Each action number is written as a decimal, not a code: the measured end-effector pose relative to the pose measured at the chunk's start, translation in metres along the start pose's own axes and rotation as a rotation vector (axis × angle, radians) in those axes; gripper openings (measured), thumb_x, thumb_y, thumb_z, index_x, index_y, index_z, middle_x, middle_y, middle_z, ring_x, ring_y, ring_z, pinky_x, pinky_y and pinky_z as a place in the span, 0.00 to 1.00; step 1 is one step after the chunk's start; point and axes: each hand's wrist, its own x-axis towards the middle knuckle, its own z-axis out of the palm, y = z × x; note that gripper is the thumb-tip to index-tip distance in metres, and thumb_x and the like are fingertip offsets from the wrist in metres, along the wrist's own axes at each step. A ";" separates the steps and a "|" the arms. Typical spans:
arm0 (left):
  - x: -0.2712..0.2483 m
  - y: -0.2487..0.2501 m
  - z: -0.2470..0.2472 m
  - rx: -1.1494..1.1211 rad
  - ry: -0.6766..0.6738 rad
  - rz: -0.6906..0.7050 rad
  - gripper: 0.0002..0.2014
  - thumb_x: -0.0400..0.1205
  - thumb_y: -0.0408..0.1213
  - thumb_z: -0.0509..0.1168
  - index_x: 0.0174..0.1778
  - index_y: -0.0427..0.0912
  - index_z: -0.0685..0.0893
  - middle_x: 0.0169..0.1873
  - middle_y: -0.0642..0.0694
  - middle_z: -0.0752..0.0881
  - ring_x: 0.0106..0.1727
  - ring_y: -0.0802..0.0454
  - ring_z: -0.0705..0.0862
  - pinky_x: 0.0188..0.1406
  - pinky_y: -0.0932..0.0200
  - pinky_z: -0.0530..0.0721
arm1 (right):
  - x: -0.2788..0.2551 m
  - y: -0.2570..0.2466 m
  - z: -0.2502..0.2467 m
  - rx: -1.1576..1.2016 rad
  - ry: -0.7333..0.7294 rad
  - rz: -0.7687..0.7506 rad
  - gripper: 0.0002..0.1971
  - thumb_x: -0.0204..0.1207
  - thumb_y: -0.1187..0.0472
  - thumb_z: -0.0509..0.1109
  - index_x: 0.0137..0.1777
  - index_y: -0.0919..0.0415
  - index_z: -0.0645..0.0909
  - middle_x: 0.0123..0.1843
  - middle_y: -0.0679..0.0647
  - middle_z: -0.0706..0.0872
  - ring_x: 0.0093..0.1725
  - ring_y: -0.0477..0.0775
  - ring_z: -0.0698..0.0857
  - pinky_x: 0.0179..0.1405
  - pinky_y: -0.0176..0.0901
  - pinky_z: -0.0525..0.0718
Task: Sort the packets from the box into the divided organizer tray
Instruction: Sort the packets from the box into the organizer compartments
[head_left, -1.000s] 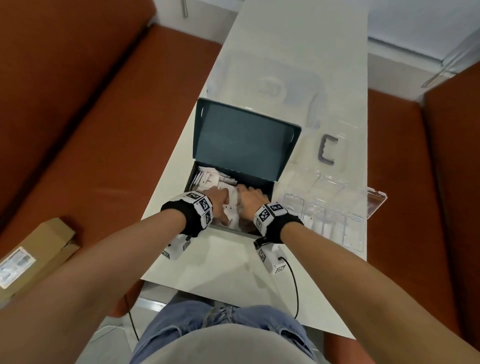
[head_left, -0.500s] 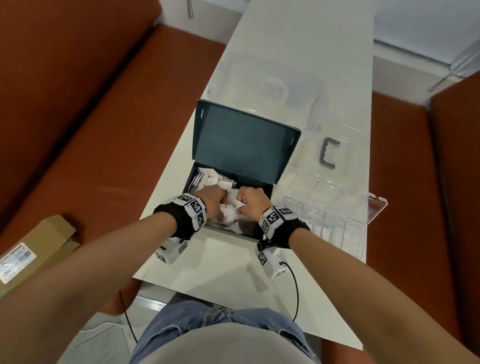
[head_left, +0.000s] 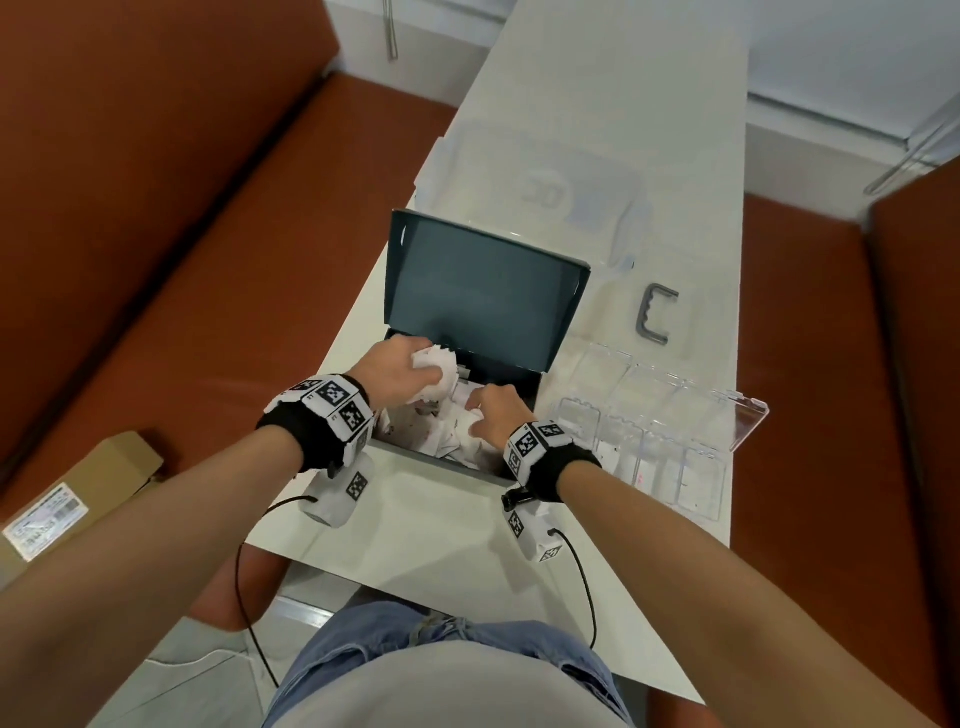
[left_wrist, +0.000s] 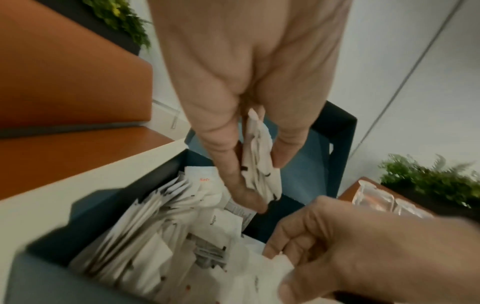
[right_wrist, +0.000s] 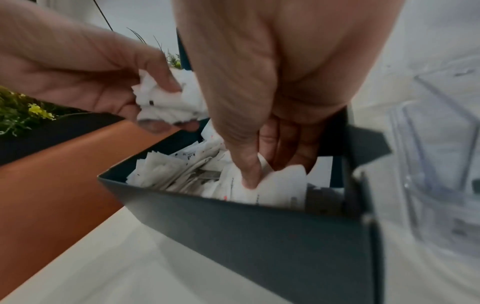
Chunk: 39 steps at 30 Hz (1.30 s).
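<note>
- A person stands at a long pale counter (head_left: 597, 130), both hands reaching into a dark teal box (head_left: 441, 462) whose lid stands open away from them
- The box holds a loose heap of small white packets (right_wrist: 166, 174), many standing on edge and leaning against one another
- The left hand (head_left: 387, 371) is raised above the far left part of the box; its fingers (left_wrist: 233, 181) and thumb are curled round a bunch of packets (left_wrist: 261, 164), which hang downward from the grip
- The right hand (head_left: 496, 415) is lower, down in the near right part of the box; its fingers (right_wrist: 248, 164) are bent and pinch the top edge of one or more packets in the heap
- The clear divided organizer tray (head_left: 737, 431) lies on the counter just beside the box, on the person's right, its long side running left to right; some of its near compartments seem to hold a few packets already
- Judgement: the tray lies to the right of both hands, so the right hand is nearer it; the left hand's bunch would have to cross over the box and the right hand to get there
- A grey C-shaped handle (head_left: 655, 314) lies on the counter beyond the tray
</note>
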 end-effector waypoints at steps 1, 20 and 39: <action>0.000 0.000 -0.001 -0.057 0.019 -0.030 0.18 0.79 0.36 0.66 0.66 0.40 0.81 0.60 0.41 0.84 0.64 0.40 0.81 0.59 0.55 0.78 | 0.000 -0.001 0.003 0.006 0.012 -0.007 0.17 0.76 0.70 0.69 0.64 0.65 0.82 0.64 0.64 0.83 0.62 0.63 0.82 0.57 0.45 0.80; -0.019 0.002 0.004 -1.172 0.067 -0.309 0.08 0.83 0.33 0.66 0.57 0.41 0.84 0.59 0.40 0.81 0.54 0.42 0.82 0.36 0.52 0.90 | -0.041 0.014 -0.064 0.861 0.190 0.156 0.07 0.67 0.74 0.73 0.37 0.62 0.86 0.39 0.60 0.87 0.40 0.57 0.84 0.35 0.43 0.82; -0.018 0.043 0.039 -1.367 -0.143 -0.253 0.11 0.85 0.34 0.64 0.63 0.40 0.81 0.50 0.38 0.91 0.47 0.43 0.91 0.38 0.46 0.91 | -0.037 -0.007 -0.060 0.988 0.233 0.110 0.03 0.73 0.65 0.75 0.41 0.64 0.84 0.43 0.66 0.89 0.37 0.57 0.85 0.30 0.41 0.82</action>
